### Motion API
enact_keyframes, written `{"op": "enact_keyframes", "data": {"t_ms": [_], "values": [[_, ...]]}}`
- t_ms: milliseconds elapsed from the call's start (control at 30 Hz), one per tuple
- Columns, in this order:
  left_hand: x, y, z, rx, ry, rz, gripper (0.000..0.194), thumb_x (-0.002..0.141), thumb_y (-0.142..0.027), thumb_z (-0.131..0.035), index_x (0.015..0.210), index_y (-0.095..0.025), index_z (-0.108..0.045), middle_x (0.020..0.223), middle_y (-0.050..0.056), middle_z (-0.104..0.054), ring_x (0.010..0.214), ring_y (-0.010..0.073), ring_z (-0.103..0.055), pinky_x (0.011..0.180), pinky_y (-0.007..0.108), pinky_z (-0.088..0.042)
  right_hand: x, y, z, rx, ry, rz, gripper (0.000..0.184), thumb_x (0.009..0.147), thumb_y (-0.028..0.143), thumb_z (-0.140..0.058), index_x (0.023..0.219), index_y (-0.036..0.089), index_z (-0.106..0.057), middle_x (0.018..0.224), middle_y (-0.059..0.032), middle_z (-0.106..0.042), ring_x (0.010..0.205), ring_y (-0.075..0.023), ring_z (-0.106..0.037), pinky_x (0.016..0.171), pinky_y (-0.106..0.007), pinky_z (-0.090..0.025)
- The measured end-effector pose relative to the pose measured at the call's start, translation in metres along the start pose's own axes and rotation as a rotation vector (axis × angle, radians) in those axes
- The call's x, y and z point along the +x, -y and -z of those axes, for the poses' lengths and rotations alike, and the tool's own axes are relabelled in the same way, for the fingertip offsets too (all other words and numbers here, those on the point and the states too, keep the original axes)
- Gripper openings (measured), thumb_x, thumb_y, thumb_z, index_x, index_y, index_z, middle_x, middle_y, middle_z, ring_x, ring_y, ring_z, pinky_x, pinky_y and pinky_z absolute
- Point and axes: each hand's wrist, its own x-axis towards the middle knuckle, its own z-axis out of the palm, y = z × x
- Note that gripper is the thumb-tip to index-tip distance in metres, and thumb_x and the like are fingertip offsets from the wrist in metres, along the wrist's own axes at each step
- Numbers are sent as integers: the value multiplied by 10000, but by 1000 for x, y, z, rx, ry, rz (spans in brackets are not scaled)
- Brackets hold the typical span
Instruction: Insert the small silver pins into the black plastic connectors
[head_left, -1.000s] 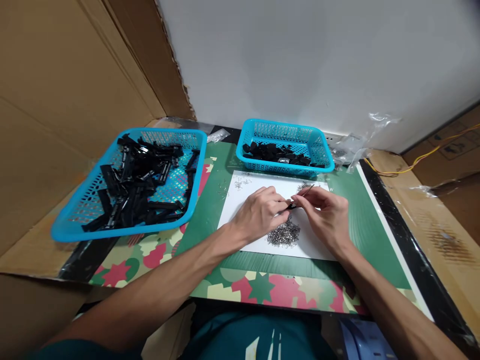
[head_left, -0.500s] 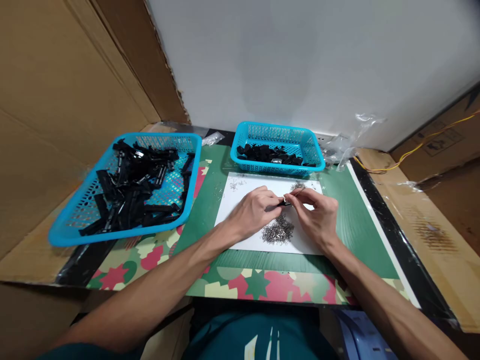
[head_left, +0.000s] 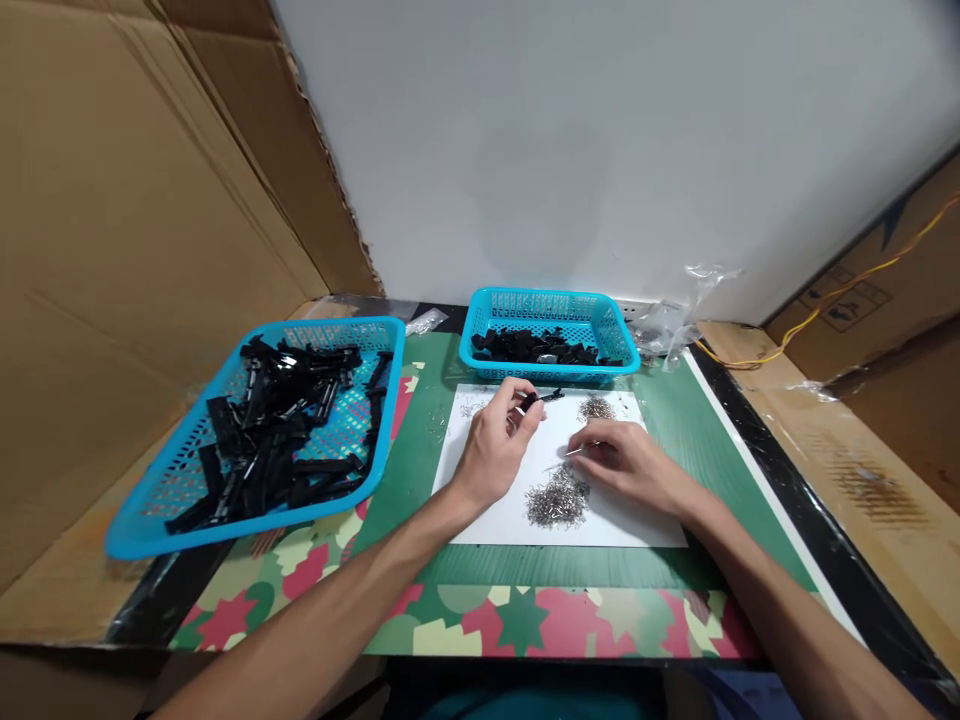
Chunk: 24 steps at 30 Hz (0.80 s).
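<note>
My left hand (head_left: 501,435) is closed on a small black plastic part (head_left: 553,396), which sticks out to the right past the fingertips above a white sheet (head_left: 480,500). Between the thumb and fingers of my right hand (head_left: 626,460) is a thin metal tool (head_left: 574,453); its exact kind is too small to make out. The tool's tip points left, just above a pile of small metal springs or clips (head_left: 559,500). A smaller pile of metal pieces (head_left: 596,408) lies behind my right hand.
A large blue basket (head_left: 390,420) of long black plastic parts stands at left. Behind the sheet is a smaller blue basket (head_left: 551,371) with small black pieces. Cardboard (head_left: 247,150) walls the left side. Plastic bags (head_left: 664,330) and a yellow cable (head_left: 817,312) lie at right.
My hands have come apart. The left moved slightly left with the black part, and the right dropped toward the large metal pile. The view has tilted up a little.
</note>
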Motion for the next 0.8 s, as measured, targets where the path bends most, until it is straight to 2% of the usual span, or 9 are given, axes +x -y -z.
{"op": "enact_keyframes", "data": {"t_ms": [133, 267, 433, 567, 800], "values": [[-1, 0, -1, -18, 3, 0, 196, 1013, -376, -620, 1101, -204, -586, 942, 4, -647, 791, 142, -619, 698, 270, -457, 2, -2, -4, -8, 38, -18, 97, 954, 180, -681, 974, 189, -775, 808, -18, -701, 681, -142, -598, 625, -265, -440], [0, 3, -2, -51, 17, 29, 188, 1001, -369, -625, 1095, -207, -603, 893, -13, -594, 708, 119, -537, 639, 254, -424, 3, -3, -2, 41, 88, -40, 116, 970, 185, -643, 961, 184, -758, 832, -20, -692, 701, -139, -595, 645, -267, -432], [1, 6, -3, -111, 29, 70, 184, 988, -363, -635, 1091, -215, -598, 861, -14, -582, 712, 129, -537, 621, 250, -417, 1, -4, 1, 111, 133, -86, 84, 978, 223, -628, 937, 182, -687, 840, -5, -646, 713, -134, -548, 658, -266, -406], [-1, 2, -2, -84, 47, 40, 167, 1008, -370, -621, 1071, -218, -592, 842, -20, -588, 724, 131, -543, 649, 254, -428, 1, -4, 3, 182, 145, -102, 76, 988, 226, -596, 935, 191, -637, 857, 1, -638, 734, -139, -543, 670, -263, -403], [1, -6, -5, 56, 22, -51, 263, 1041, -413, -592, 1215, -215, -601, 1082, 53, -724, 949, 191, -677, 774, 298, -504, 4, -3, 1, 84, 144, -51, 49, 938, 175, -609, 908, 177, -647, 819, 3, -623, 708, -136, -536, 664, -259, -374]]}}
